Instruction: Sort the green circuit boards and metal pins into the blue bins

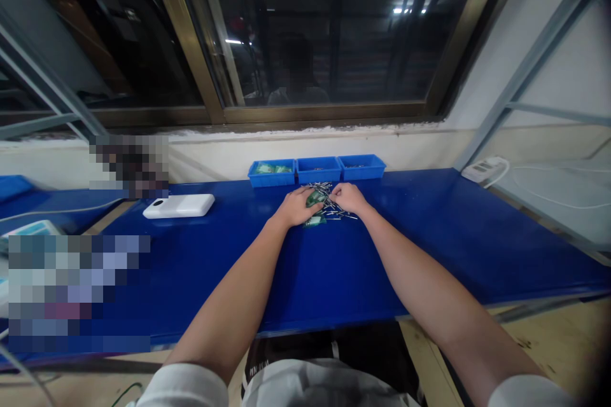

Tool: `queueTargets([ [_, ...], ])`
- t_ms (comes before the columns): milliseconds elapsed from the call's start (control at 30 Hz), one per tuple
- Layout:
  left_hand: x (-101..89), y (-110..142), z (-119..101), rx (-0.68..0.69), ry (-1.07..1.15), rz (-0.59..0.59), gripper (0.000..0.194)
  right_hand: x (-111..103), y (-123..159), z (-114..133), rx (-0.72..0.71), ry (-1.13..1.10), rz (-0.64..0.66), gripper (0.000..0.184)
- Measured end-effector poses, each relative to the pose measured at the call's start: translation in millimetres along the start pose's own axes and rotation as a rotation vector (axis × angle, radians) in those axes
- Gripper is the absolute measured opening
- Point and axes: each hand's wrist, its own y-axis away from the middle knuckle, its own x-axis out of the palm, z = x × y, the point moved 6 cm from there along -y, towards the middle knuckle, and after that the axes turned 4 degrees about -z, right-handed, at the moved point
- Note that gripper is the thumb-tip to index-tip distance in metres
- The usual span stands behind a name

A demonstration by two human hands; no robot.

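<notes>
A loose pile of thin silvery metal pieces, like pins or rivets (340,211), lies on the blue tabletop (329,280). My left hand (296,206) rests at the pile's left side, fingers and thumb apart, over a clear packet with green print (316,198). Just below that hand, another green-printed packet (315,220) lies flat. At the right edge of the pile, my right hand (348,197) has its fingertips pinched together. Whatever is between those fingertips is too small to make out.
Behind the pile stand three blue bins: the left bin (272,182) holds green-printed packets, while the middle bin (318,175) and right bin (361,173) show a few small pieces. A white power bank-like device (181,206) lies left. A white power strip (484,168) sits far right.
</notes>
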Motion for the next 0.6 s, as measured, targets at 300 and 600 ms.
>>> queueTargets([
  [300,-4.8,1,-2,-0.019,-0.013,-0.009,0.055,-2,2,7,-0.054,-0.032,-0.046,0.011],
  [600,-24.6,-1,-15,0.108,0.076,-0.274,0.034,-8,5,28,-0.268,-0.518,-0.032,0.011],
])
